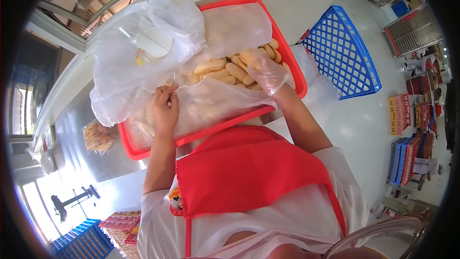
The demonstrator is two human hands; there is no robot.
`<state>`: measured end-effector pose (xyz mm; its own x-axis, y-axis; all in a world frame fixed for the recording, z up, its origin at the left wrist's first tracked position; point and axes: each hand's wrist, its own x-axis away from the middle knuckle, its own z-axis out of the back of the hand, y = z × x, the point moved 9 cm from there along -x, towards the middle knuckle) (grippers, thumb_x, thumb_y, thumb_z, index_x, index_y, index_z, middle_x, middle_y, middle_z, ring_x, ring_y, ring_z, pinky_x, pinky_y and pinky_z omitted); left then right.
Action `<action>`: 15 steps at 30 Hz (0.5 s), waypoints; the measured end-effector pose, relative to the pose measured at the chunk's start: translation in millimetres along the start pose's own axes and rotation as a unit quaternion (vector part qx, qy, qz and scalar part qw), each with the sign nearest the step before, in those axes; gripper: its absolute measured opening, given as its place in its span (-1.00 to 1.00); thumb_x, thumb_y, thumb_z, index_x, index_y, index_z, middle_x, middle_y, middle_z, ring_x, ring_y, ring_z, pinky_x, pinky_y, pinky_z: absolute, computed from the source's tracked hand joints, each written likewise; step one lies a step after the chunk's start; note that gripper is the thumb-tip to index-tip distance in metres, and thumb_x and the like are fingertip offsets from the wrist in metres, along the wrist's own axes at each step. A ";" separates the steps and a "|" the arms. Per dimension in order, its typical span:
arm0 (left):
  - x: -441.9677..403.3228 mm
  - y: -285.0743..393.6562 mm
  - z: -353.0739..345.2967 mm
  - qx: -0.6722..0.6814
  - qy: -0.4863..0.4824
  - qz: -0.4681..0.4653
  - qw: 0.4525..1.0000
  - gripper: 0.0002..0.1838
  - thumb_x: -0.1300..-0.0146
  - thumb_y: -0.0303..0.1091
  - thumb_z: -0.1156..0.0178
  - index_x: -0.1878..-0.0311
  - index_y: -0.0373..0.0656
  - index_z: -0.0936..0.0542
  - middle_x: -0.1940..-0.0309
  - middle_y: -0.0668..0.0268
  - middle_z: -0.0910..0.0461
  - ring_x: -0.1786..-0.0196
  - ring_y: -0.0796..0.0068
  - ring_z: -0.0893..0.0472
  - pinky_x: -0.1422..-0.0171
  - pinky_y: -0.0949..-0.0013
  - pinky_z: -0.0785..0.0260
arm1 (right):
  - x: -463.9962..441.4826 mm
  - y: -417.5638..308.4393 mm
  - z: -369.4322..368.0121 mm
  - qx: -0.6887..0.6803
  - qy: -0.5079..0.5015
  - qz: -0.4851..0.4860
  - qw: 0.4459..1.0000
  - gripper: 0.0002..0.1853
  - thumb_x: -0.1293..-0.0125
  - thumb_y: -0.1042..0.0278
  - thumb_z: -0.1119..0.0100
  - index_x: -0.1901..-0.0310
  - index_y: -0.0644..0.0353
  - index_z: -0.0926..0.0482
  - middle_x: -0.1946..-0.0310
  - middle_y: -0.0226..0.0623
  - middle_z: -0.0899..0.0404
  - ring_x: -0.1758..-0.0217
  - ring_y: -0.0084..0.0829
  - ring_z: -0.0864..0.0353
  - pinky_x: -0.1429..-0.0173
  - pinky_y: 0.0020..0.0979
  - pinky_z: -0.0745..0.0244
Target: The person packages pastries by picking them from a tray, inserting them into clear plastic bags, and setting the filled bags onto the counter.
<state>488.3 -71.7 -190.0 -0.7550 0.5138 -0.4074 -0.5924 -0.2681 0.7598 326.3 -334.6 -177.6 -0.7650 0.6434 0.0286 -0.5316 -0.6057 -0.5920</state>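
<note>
A red tray (298, 73) stands in front of me, lined with thin clear plastic sheeting (237, 21). Elongated pale bread rolls (220, 74) lie in a heap where the sheeting is parted. My right hand (268, 74), in a clear plastic glove, reaches into the heap from the right with its fingers curled round a bread roll (247, 58). At the tray's left part, my bare left hand (166, 108) is closed, its fingertips pinching the edge of a clear plastic bag (178, 80). Glare and folds partly hide the bag.
A filled bag of rolls (98, 136) lies left of the tray on the metal table (72, 120). A large white plastic bag (112, 62) covers the tray's far left side. A blue crate (342, 52) stands at the right; stacked crates (405, 160) and racks stand beyond.
</note>
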 end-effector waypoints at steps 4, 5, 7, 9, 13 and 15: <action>2.7 -6.8 3.9 0.063 0.023 0.049 0.997 -0.79 -0.09 -0.60 -0.07 0.20 -0.21 -0.58 0.33 0.31 -0.39 0.43 0.60 -0.37 0.35 0.55 -0.25 | 0.5 3.1 -19.7 0.073 -0.025 0.036 0.996 -0.42 -0.05 -0.02 -0.18 -0.07 0.07 -0.30 0.10 -0.12 -0.51 0.13 -0.08 -0.53 0.07 -0.21 -0.41; 3.2 -9.5 3.9 0.103 0.031 0.069 0.992 -0.80 -0.09 -0.60 -0.08 0.20 -0.21 -0.59 0.33 0.30 -0.40 0.42 0.60 -0.38 0.35 0.55 -0.25 | 4.0 5.8 -19.7 0.071 -0.062 0.018 0.995 -0.41 -0.05 -0.01 -0.18 -0.07 0.08 -0.29 0.10 -0.12 -0.50 0.13 -0.07 -0.53 0.06 -0.21 -0.41; 2.0 -10.2 -4.4 0.138 0.025 0.082 0.987 -0.81 -0.09 -0.58 -0.09 0.21 -0.21 -0.59 0.32 0.29 -0.41 0.43 0.58 -0.39 0.36 0.53 -0.26 | 10.0 8.0 -17.7 0.052 -0.074 0.023 0.996 -0.40 -0.04 0.00 -0.20 -0.07 0.10 -0.28 0.11 -0.09 -0.50 0.14 -0.06 -0.53 0.06 -0.21 -0.41; -3.6 -7.3 -26.3 0.130 0.002 0.069 0.989 -0.83 -0.10 -0.55 -0.10 0.22 -0.21 -0.59 0.32 0.28 -0.41 0.44 0.56 -0.40 0.37 0.50 -0.27 | 9.6 15.5 -20.6 0.015 -0.024 0.073 0.997 -0.41 -0.04 0.02 -0.22 -0.05 0.14 -0.29 0.12 -0.05 -0.50 0.16 -0.04 -0.53 0.07 -0.22 -0.41; -18.9 42.1 -75.0 0.060 -0.093 0.002 0.994 -0.86 -0.12 -0.46 -0.14 0.25 -0.22 -0.60 0.35 0.27 -0.46 0.45 0.55 -0.47 0.34 0.47 -0.37 | 19.0 12.2 -7.8 -0.361 0.055 0.092 0.926 -0.55 -0.13 0.46 -0.19 -0.05 0.13 -0.27 0.25 -0.25 -0.48 0.22 -0.47 -0.53 0.25 -0.48 -0.46; -16.2 25.7 -109.5 0.181 -0.175 0.154 0.955 -0.85 -0.15 -0.42 -0.14 0.25 -0.24 -0.60 0.35 0.29 -0.46 0.45 0.55 -0.48 0.35 0.49 -0.39 | 31.6 4.0 -13.0 -0.504 -0.036 0.070 0.860 -0.58 -0.15 0.54 -0.15 -0.04 0.16 -0.27 0.28 -0.33 -0.44 0.24 -0.62 -0.45 0.27 -0.57 -0.43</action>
<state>454.6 -176.2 -219.4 -0.6996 0.7144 0.0108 -0.1726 -0.1836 0.9677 304.7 -310.7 -189.5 -0.8355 0.5448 -0.0720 0.1251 0.0611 -0.9903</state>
